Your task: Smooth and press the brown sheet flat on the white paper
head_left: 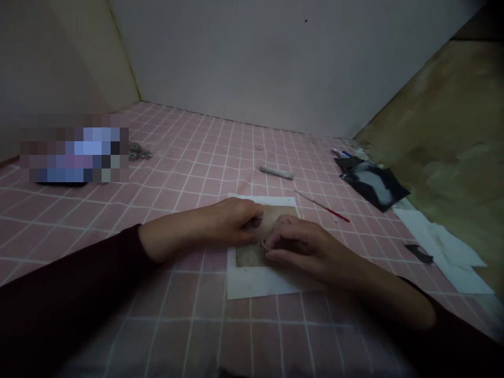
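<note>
My left hand (236, 220) is over the left part of a brownish square sheet (246, 257), its fingers curled and closed; whatever they hold is too small or hidden to name. From the right, my right hand (297, 241) reaches over the same sheet with thumb and fingers pinched. A small dark curved thing (263, 244) shows at its fingertips. The two hands are close together. Beneath the brownish sheet lies a larger white paper (255, 286).
A grey cylinder (276, 172) and a thin tool with a red handle (337, 214) lie beyond the hands on the pink checked cloth (189, 173). Black sheets (378, 184), white papers (444, 241) and a dark scrap (419, 253) are at right. Metal rounds (136, 152) lie left.
</note>
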Demonstrator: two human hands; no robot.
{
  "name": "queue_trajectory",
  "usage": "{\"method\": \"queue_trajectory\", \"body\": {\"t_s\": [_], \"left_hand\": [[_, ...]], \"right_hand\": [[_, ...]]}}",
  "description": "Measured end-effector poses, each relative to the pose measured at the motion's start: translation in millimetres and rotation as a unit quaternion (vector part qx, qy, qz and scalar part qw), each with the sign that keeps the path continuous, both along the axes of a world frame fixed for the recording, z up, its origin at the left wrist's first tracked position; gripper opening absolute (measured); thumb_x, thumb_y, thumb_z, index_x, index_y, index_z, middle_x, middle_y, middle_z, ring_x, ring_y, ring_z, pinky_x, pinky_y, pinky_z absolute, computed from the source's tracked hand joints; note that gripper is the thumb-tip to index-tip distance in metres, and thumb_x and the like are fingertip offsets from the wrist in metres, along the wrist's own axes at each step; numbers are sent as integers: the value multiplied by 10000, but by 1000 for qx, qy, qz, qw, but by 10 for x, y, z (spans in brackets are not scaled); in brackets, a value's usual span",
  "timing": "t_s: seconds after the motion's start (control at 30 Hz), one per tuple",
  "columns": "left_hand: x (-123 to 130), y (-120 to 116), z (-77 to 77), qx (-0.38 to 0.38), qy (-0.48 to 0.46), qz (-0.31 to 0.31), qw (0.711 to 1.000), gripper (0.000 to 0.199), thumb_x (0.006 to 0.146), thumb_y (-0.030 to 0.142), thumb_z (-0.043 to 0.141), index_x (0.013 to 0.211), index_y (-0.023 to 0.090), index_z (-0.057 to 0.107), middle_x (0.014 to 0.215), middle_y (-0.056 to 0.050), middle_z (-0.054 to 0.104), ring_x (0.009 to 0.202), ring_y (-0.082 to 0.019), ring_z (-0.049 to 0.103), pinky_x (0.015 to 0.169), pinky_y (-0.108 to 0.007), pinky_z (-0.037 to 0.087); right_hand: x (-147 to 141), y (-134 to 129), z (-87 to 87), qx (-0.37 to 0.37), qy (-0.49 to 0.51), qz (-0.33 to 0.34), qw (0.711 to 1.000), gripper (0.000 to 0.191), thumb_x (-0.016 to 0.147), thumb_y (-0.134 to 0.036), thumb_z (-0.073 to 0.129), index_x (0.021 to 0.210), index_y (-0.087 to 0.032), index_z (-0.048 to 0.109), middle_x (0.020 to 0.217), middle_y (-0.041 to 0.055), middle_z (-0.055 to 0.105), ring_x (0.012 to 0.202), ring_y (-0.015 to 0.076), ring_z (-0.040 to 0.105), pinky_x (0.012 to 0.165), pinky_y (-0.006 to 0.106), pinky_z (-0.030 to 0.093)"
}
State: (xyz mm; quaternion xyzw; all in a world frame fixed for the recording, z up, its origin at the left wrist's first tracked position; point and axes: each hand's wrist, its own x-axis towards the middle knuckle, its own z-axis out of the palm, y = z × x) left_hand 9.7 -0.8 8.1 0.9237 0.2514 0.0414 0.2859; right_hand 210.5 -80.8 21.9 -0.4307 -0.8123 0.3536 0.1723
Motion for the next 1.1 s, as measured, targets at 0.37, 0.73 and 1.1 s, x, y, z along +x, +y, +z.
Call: {"method": "queue_trajectory", "body": {"t_s": [0.37,0.73,1.1], "left_hand": [[6,-6,2,7,-3,4,1000,199,765,366,553,748,182,479,696,33,502,594,-85,429,535,-226,290],[3,12,-23,21,-4,-2,1000,223,793,393,520,740,184,465,686,25,507,576,-84,424,524,-223,292],[-3,-4,-17,25,-6,-5,1000,242,800,415,522,755,182,480,689,20,512,571,-86,425,519,-228,295]], "right_hand": [[-28,-26,-54,90,-37,-5,995,42,869,-213,515,836,-192,529,810,19,569,722,134,512,651,262,386],[-44,-3,-132,158,-49,13,986,66,893,-184,477,880,-180,542,827,41,565,755,147,520,683,281,407],[-66,-20,-160,150,-56,25,987,80,903,-181,471,846,-185,526,861,49,511,787,153,500,708,290,429]]}}
